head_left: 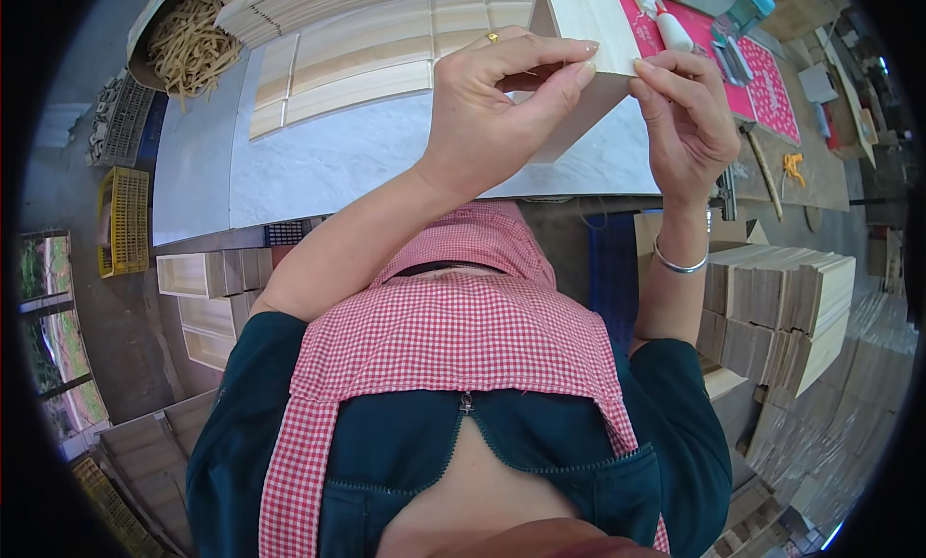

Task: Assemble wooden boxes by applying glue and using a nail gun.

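Nearest is the wearer's red-and-white checked apron [453,336], with both bare hands stretched beyond it over the marbled table [318,172]. The left hand [502,100] has thumb and forefinger narrowed almost together at the near left corner of a pale wooden piece [590,23], while the right hand [690,124] is half curled, its fingertips at the near right corner of the same edge. The tips hide the contact, so I cannot tell whether either hand truly grips the wood or only feels along it. The piece stands upright at the table's far half, one side dropping toward the tabletop. Working well here likely means an even, light touch at both corners, the wood held square, and pads run gently along the edge, since a rough corner could splinter. Just beyond to the left lie grooved wooden panels [367,66]; to the right, a white bottle [675,32] rests by a pink mat [772,85], best left clear of the elbows and the wood.
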Action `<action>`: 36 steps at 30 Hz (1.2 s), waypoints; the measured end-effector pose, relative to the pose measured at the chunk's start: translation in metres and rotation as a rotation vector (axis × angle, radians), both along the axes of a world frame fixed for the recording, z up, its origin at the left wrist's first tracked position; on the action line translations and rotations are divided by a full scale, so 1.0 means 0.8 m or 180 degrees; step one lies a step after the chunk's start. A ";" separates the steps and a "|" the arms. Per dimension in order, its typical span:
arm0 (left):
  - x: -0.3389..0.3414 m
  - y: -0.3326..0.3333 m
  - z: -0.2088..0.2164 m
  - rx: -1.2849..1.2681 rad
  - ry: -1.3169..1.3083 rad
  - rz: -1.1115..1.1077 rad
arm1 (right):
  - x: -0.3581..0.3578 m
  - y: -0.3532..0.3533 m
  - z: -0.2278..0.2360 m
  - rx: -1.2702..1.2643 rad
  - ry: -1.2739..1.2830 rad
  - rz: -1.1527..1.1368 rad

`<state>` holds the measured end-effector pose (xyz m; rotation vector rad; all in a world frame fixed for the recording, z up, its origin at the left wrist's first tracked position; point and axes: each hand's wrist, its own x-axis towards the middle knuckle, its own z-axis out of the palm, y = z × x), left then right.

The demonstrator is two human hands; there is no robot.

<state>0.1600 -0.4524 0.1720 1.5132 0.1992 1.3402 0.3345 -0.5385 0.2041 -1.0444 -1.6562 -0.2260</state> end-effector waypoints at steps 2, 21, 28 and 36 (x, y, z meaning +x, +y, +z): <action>0.001 0.000 0.000 -0.0053 0.0014 -0.0028 | 0.001 0.000 0.002 0.0005 -0.0116 -0.0075; 0.002 0.039 -0.004 0.2603 0.0477 0.1082 | 0.056 -0.015 -0.017 -0.0645 0.0210 -0.0841; -0.010 0.038 -0.006 0.2635 0.0439 0.1095 | 0.261 -0.092 -0.161 -0.3190 -0.1314 -0.3900; -0.037 0.034 -0.013 0.2330 0.0441 0.0948 | 0.218 -0.064 -0.106 -0.3715 -0.0687 -0.4055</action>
